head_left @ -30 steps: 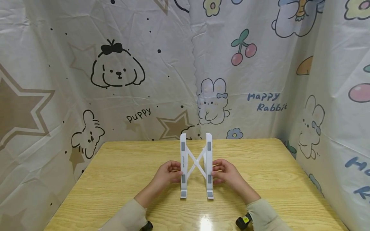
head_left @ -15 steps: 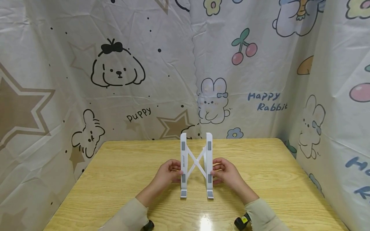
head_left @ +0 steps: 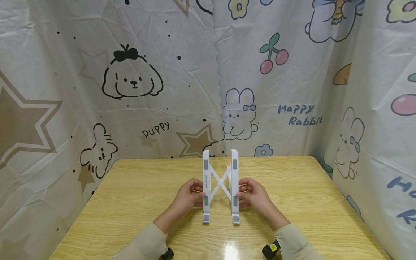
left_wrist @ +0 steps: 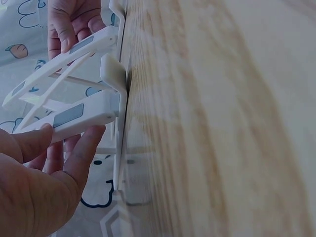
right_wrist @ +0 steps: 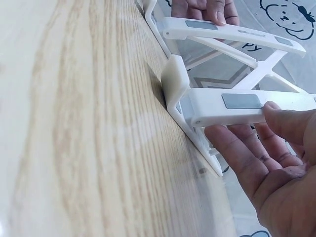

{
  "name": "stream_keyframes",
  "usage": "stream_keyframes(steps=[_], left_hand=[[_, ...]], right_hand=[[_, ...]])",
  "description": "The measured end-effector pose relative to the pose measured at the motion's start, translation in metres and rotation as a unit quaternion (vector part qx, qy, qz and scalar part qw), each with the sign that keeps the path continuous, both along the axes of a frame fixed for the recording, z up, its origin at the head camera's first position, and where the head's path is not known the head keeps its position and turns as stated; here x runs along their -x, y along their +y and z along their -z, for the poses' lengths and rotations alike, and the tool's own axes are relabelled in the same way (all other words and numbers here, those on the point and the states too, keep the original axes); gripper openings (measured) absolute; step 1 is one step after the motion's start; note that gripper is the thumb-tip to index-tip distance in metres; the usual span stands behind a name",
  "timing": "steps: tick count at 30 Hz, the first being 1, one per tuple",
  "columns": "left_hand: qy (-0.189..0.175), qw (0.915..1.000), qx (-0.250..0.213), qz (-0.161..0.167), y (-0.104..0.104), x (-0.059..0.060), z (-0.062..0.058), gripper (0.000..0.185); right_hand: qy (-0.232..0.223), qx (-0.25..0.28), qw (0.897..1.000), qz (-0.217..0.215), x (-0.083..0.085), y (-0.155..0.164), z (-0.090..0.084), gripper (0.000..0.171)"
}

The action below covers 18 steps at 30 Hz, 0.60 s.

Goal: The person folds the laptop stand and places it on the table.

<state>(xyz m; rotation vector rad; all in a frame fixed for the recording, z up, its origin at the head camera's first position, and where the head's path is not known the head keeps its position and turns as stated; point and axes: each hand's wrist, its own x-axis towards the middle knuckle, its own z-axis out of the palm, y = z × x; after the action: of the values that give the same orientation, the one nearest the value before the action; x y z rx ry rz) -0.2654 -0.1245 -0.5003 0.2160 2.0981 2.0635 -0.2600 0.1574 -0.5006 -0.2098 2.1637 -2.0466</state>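
A white folding laptop stand (head_left: pixel 220 183) stands unfolded on the wooden table, its two long arms joined by an X-shaped brace. Grey pads line the arms, and the front ends carry upturned lips. My left hand (head_left: pixel 189 194) pinches the left arm, thumb on its upper face and fingers beneath, as the left wrist view shows at the side rail (left_wrist: pixel 74 118). On the other side my right hand (head_left: pixel 255 195) grips the right arm likewise, thumb beside a grey pad (right_wrist: pixel 242 101). The stand's base strips rest on the tabletop in both wrist views.
The light wood table (head_left: pixel 146 180) reaches back to a printed cloth curtain (head_left: pixel 191 90) with cartoon animals. More curtain hangs at the left and right. Black wrist devices (head_left: pixel 271 250) sit below the beige sleeves (head_left: pixel 143 242).
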Motion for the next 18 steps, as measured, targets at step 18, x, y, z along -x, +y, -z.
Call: stream_keyframes(steps=[18], left_hand=[[0.012, 0.9999, 0.004, 0.006, 0.0079, -0.0004, -0.0014, 0.030]], right_hand=[[-0.003, 0.016, 1.000, 0.008, 0.0057, -0.0093, 0.0069, 0.038]])
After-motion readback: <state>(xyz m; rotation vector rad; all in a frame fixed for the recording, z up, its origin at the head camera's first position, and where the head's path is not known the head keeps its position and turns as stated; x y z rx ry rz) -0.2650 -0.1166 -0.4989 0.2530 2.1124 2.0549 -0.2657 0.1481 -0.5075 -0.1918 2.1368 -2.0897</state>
